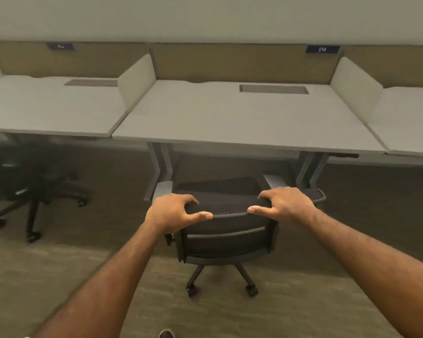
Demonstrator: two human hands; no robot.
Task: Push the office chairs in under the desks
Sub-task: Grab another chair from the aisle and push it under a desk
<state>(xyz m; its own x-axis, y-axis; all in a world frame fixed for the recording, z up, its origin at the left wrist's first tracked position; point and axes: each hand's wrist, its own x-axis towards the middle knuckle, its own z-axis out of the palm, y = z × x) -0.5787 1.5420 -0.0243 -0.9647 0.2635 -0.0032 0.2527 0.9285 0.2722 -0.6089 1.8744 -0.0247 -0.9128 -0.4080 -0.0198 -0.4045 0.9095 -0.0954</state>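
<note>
Here's the black mesh-backed office chair (227, 237), square in front of the middle pale grey desk (242, 125), its seat and grey armrests (163, 189) just at the desk's front edge, its castor base out on the carpet on the near side. Both hands are on the top rim of the backrest. The left hand (174, 212) is clamped on the rim's left end, fingers curled over the top, thumb pressed along the near face. The right hand (285, 203) grips the right end the same way, thumb pointing inward toward the other.

Left of this chair, a second black swivel chair (34, 191) sits tucked in shadow under the neighbouring grey desk (51, 111), its star base and castors showing. White angled divider panels (137, 79) stand between the desktops. On the middle desk, toward the back, a grey rectangular cable hatch (274, 89). Behind that, a tan partition with a small blue number plate (322, 49). Grey-brown carpet (303, 301) runs beneath the chair.
</note>
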